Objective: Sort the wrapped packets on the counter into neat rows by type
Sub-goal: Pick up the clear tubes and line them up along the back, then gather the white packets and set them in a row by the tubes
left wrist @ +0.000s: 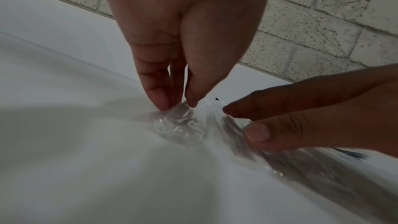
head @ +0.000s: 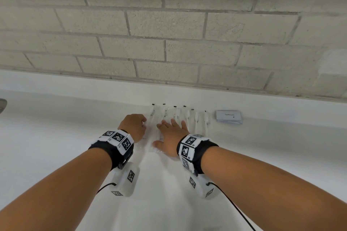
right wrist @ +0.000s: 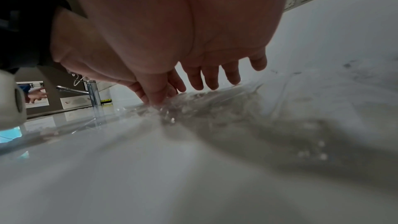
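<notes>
Several clear-wrapped toothbrush packets (head: 197,118) lie side by side on the white counter (head: 56,127), near the back wall. My left hand (head: 143,124) is at the row's left end, fingers curled. In the left wrist view its fingertips (left wrist: 163,105) pinch the crinkled clear wrapper of the leftmost packet (left wrist: 178,125). My right hand (head: 171,133) lies flat on the middle packets with fingers spread and straight; the right wrist view shows its fingers (right wrist: 211,81) pressing on the wrappers (right wrist: 226,101). A small stack of white toothpaste packets (head: 228,117) sits right of the row.
A grey block wall (head: 169,24) rises right behind the counter's raised back ledge (head: 93,84). A chrome tap (right wrist: 93,91) stands far to the left. Bare counter stretches to the left, the right and toward me.
</notes>
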The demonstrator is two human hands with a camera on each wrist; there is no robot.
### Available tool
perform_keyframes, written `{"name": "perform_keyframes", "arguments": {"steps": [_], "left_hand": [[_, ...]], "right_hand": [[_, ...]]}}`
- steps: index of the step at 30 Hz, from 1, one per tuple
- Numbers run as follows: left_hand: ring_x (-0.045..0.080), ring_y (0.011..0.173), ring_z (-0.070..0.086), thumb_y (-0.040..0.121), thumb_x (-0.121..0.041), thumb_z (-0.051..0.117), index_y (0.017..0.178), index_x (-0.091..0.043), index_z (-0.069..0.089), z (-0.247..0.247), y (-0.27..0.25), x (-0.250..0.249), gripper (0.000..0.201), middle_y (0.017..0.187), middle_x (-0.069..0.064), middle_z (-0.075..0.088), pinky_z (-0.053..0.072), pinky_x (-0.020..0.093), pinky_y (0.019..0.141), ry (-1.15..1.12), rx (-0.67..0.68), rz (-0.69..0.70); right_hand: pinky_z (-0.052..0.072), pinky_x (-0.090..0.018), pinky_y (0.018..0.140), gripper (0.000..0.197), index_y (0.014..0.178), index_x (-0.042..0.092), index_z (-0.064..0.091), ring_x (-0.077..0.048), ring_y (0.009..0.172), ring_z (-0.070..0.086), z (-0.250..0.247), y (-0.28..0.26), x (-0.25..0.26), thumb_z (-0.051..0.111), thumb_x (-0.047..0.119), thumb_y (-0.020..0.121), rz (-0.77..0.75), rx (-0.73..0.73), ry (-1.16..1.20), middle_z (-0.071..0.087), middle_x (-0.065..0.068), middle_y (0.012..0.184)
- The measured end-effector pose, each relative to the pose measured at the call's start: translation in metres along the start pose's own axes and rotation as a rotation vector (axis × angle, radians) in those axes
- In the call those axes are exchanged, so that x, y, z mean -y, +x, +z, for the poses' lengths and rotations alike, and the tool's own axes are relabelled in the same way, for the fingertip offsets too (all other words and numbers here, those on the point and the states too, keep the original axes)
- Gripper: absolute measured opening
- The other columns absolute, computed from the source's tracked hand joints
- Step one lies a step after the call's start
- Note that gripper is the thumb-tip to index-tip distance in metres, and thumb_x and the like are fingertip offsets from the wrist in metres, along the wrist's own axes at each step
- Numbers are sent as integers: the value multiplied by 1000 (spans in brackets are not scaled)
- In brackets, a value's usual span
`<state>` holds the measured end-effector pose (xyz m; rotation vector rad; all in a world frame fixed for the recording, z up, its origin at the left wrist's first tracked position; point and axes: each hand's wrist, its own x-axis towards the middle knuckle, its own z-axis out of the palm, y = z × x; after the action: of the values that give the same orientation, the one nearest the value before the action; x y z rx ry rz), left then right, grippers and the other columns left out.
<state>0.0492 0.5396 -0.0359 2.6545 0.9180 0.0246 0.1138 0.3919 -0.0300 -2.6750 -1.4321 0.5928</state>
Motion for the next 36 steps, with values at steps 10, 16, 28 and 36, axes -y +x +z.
{"name": "perform_keyframes", "arguments": {"steps": [10, 16, 28, 36], "left_hand": [[26, 125, 51, 94, -29, 51, 131, -17, 53, -26, -26, -18, 39, 135, 7, 55, 41, 35, 105, 93, 46, 18], [23, 113, 58, 92, -31, 58, 124, -14, 60, -50, -106, -61, 36, 123, 5, 63, 41, 27, 97, -77, -38, 184], [20, 121, 49, 79, -49, 69, 140, -16, 41, 40, -265, -96, 75, 136, 4, 35, 42, 32, 103, 5, 412, 296], [21, 110, 54, 79, -36, 73, 124, -16, 48, 38, -271, -93, 55, 124, 2, 45, 48, 35, 96, -75, 385, 207]], "right_hand": [[-1, -51, 120, 68, 150, 23, 23, -32, 149, 0, -21, -43, -2, 47, 49, 92, -16, -46, -31, 7, -5, 162], [32, -40, 111, 60, 144, 21, 37, -28, 136, 36, -31, -124, -9, 50, 47, 92, -2, -52, 43, 38, -6, 149], [51, -39, 90, 93, 139, 26, 37, -21, 109, 53, 45, -279, -23, 80, 54, 62, 125, 184, -37, 42, 3, 126], [50, -38, 88, 77, 123, 18, 45, -19, 99, 49, 47, -286, -21, 87, 35, 61, 157, 116, 92, 48, -3, 117]]}}
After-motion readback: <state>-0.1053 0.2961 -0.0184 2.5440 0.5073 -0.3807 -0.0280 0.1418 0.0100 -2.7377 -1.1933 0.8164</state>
